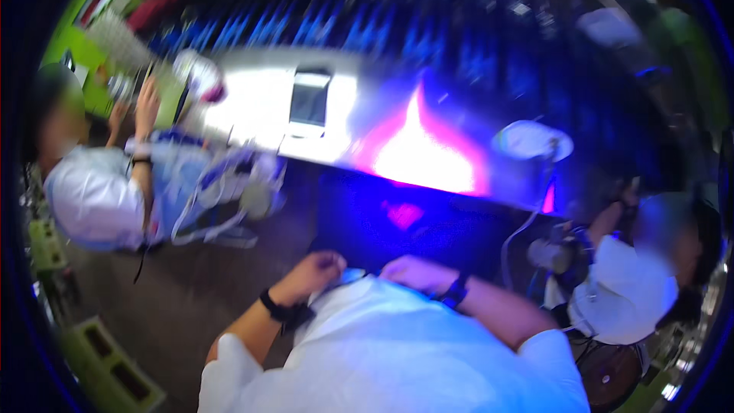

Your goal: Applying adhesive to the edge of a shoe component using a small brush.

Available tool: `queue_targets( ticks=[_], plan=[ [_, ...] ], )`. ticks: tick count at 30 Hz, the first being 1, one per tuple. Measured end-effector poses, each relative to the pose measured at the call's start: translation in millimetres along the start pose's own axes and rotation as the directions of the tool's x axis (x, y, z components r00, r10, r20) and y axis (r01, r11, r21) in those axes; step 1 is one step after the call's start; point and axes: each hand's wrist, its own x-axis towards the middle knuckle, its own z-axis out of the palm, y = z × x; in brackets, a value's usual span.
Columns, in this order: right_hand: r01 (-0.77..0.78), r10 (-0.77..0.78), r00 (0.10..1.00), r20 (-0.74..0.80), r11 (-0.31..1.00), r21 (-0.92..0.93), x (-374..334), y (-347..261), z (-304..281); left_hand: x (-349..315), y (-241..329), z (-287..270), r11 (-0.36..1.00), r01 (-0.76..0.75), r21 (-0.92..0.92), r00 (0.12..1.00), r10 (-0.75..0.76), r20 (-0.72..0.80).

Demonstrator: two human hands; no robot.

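White shirt point(397, 352) fills the frame at 6 o'clock, worn by the person with the camera; both hands sit at its upper edge, near the chest. Left hand point(317, 269) at about 7 o'clock from frame centre, curled into a loose fist, knuckles up, touching the shirt fabric; grip looks closed but blur hides whether anything is pinched in it, cannot tell. Left forearm runs down to 7 o'clock, elbow bent, black wristband point(277, 310) on the wrist. Right hand point(417, 271) just beside it at 6 o'clock, palm down and fingers bent onto the shirt; grip state also cannot tell. Right forearm goes off toward 4 o'clock, dark watch point(456, 291) on the wrist. A small pale blue bit point(353, 275) shows between the two hands, too blurred to name. Worktop point(252, 103) stretches across 11 to 2 o'clock, with a tablet-like screen point(309, 103) at 11 o'clock and a strong pink-white glare point(420, 149) at 12. Another person in white point(95, 191) at 9 o'clock, one arm raised. A third person point(634, 279) at 4 o'clock. Whole frame motion-blurred.
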Motion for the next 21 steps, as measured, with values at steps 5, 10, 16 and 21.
queue_targets(
  ticks=[5, 10, 16, 21],
  plan=[
    [-0.251, 0.246, 0.967, 0.062, 0.965, 0.082, 31.3, 34.6, 20.7, -80.5, -89.8, -3.7, 0.965, 0.193, 0.179, 0.981, -0.192, -0.028],
    [-0.322, 0.312, 0.942, 0.122, 0.944, 0.073, 50.4, 22.4, 42.3, -107.4, -80.7, -9.0, 0.943, 0.329, 0.041, 0.938, -0.321, -0.131],
    [-0.343, 0.335, 0.935, 0.115, 0.937, 0.061, 60.3, 23.9, 58.7, -114.1, -111.5, -23.1, 0.905, 0.419, -0.068, 0.903, -0.423, -0.075],
    [-0.329, 0.323, 0.942, 0.091, 0.943, 0.053, 64.1, 22.0, 50.8, -99.2, -104.6, -35.1, 0.792, 0.609, -0.052, 0.793, -0.606, 0.064]
  ],
)
